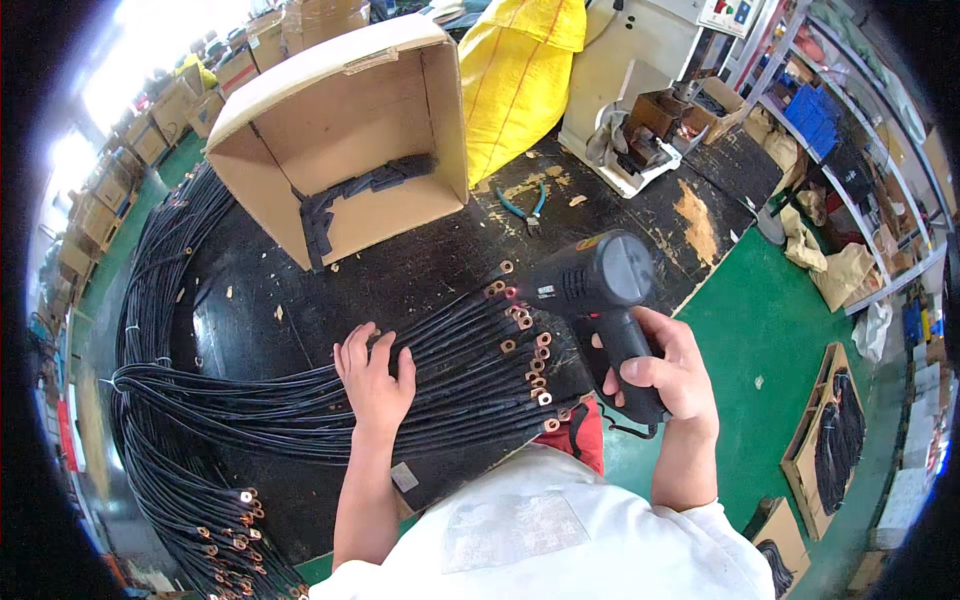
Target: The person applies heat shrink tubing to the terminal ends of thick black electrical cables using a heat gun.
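Observation:
My left hand [374, 378] lies flat, fingers spread, on a fan of black cables [455, 355] laid across the black table [400, 270]. The cable ends carry copper ring lugs [530, 345] lined up at the right. My right hand [668, 372] grips the handle of a black heat gun [590, 280], whose nozzle points left at the upper lugs, close to them.
An open cardboard box [345, 130] with black strips inside lies tipped on the table behind the cables. Blue-handled pliers [525, 208] lie near a yellow sack [520, 70]. More cable bundles [160, 300] loop at the left. A machine [650, 90] and shelves [850, 150] stand right.

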`<act>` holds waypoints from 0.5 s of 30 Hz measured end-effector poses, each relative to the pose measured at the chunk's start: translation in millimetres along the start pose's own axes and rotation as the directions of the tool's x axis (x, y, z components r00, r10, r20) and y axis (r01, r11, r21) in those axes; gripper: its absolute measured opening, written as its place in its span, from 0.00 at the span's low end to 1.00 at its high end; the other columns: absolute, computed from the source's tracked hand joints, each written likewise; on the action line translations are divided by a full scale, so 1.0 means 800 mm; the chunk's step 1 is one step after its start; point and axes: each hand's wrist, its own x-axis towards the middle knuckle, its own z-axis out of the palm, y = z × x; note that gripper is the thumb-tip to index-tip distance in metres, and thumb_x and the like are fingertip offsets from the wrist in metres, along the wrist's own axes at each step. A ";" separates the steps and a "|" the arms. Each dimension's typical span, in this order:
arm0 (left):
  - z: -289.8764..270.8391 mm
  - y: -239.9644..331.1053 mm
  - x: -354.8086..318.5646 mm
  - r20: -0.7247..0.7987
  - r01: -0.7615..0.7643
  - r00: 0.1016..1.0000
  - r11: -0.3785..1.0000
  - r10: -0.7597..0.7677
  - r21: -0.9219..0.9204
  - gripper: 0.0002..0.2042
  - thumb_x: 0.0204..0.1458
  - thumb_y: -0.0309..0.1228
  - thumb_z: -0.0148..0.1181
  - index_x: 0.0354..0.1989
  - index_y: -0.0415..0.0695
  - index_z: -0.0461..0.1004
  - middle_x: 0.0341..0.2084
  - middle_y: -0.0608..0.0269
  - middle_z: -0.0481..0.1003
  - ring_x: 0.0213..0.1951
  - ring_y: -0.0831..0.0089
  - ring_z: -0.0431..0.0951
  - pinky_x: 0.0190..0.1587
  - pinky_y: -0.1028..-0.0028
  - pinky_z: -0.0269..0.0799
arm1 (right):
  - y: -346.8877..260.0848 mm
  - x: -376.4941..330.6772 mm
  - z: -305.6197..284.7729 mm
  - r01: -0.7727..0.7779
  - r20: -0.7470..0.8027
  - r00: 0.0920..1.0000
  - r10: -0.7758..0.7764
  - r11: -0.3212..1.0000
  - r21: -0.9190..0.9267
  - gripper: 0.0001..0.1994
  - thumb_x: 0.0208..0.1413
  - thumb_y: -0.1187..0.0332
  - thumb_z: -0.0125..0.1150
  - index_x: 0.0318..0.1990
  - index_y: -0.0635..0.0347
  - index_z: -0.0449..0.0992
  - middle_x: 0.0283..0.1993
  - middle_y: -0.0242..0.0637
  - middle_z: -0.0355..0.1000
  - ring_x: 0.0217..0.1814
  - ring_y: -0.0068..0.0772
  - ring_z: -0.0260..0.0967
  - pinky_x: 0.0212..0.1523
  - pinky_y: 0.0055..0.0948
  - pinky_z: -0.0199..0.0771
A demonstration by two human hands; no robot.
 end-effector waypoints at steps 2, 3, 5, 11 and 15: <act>-0.001 0.002 0.001 0.002 -0.003 1.000 1.000 0.003 0.003 0.15 0.54 0.35 0.67 0.49 0.45 0.79 0.58 0.55 0.70 0.64 0.53 0.69 0.68 0.39 0.57 | 0.005 0.004 -0.003 0.024 0.075 0.997 -0.026 0.999 0.029 0.29 0.42 0.69 0.67 0.54 0.76 0.74 0.42 0.43 0.78 0.30 0.31 0.80 0.29 0.29 0.82; -0.003 0.003 0.002 0.003 -0.003 1.000 1.000 0.003 0.002 0.15 0.53 0.34 0.68 0.49 0.45 0.79 0.58 0.55 0.70 0.63 0.52 0.70 0.68 0.38 0.57 | 0.007 0.006 -0.003 0.047 0.148 0.987 -0.054 0.997 0.055 0.27 0.46 0.72 0.66 0.56 0.75 0.73 0.41 0.41 0.78 0.31 0.30 0.80 0.30 0.28 0.82; -0.008 0.005 0.007 -0.017 -0.011 1.000 1.000 0.012 0.007 0.15 0.54 0.33 0.67 0.49 0.44 0.79 0.58 0.52 0.71 0.62 0.50 0.70 0.67 0.42 0.59 | 0.007 0.012 0.006 0.014 0.174 0.984 -0.033 0.994 0.109 0.27 0.47 0.73 0.66 0.57 0.75 0.73 0.40 0.40 0.78 0.31 0.29 0.80 0.32 0.28 0.83; -0.067 0.018 -0.007 -0.066 0.047 0.997 0.998 -0.050 -0.044 0.14 0.56 0.27 0.67 0.51 0.40 0.80 0.59 0.45 0.73 0.61 0.48 0.72 0.64 0.55 0.67 | 0.023 0.035 0.004 -0.013 0.410 0.910 -0.063 0.984 0.179 0.19 0.51 0.74 0.66 0.52 0.72 0.75 0.29 0.34 0.76 0.27 0.24 0.76 0.29 0.28 0.78; -0.145 0.009 -0.113 -0.040 0.021 0.999 0.994 -0.016 0.110 0.15 0.58 0.22 0.62 0.54 0.39 0.75 0.61 0.45 0.70 0.65 0.45 0.69 0.67 0.53 0.64 | -0.004 0.023 -0.075 0.237 -0.105 0.968 -0.228 0.968 0.080 0.20 0.51 0.73 0.65 0.52 0.70 0.75 0.32 0.38 0.76 0.25 0.24 0.74 0.28 0.26 0.75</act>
